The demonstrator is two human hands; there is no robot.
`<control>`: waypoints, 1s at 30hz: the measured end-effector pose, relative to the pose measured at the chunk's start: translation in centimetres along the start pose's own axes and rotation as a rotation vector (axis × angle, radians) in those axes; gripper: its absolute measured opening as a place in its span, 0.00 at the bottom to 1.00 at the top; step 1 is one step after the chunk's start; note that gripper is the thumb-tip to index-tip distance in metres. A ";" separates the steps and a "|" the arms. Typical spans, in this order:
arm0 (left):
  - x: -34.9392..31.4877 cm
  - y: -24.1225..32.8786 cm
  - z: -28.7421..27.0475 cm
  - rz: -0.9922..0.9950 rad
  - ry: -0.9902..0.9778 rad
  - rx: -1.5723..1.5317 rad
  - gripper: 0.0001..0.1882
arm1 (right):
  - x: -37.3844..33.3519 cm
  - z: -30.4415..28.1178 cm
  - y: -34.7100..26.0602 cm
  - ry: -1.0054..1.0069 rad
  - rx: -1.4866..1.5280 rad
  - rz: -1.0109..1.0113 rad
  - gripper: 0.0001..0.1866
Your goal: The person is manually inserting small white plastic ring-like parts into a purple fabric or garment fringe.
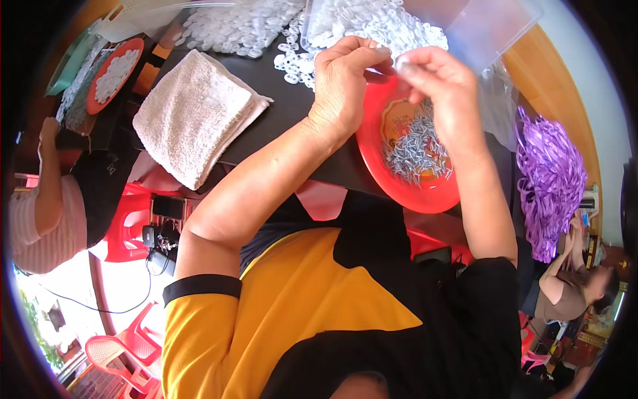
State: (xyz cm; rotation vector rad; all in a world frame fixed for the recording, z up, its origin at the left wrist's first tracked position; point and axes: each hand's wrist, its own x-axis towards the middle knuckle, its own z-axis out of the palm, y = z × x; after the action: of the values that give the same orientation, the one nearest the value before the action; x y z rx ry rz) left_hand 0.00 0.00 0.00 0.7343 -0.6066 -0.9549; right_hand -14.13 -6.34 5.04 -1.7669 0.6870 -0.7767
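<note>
Over the bowl's far edge, the right hand seems to pinch a white piece; whether the left hand grips anything, I cannot tell. A slack pinch could drop it among the pins.

The dark counter over there carries a folded pale towel, a red bowl, scattered white plastic pieces and, toward the far side, a clear box.

the bowl is red, its pins silver-grey, the small pieces white, ribbons purple.
</note>
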 end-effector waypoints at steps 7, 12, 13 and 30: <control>-1.2 0.1 1.0 -0.018 -0.124 0.294 0.07 | -0.8 -2.4 1.2 0.031 0.114 0.066 0.07; -1.3 -0.2 1.2 -0.008 -0.146 0.364 0.07 | -1.2 -3.0 1.9 0.022 0.142 0.077 0.07; -1.3 -0.2 1.3 -0.003 -0.147 0.387 0.07 | -1.3 -3.1 1.8 0.022 0.145 0.075 0.07; -1.5 -0.9 1.6 0.041 -0.142 0.445 0.08 | -1.4 -3.4 1.9 -0.014 0.133 0.044 0.09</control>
State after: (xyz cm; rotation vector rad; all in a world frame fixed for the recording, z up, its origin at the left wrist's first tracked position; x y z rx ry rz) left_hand -2.32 0.52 0.02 1.0490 -0.9730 -0.8464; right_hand -17.76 -7.85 3.81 -1.6301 0.6477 -0.7626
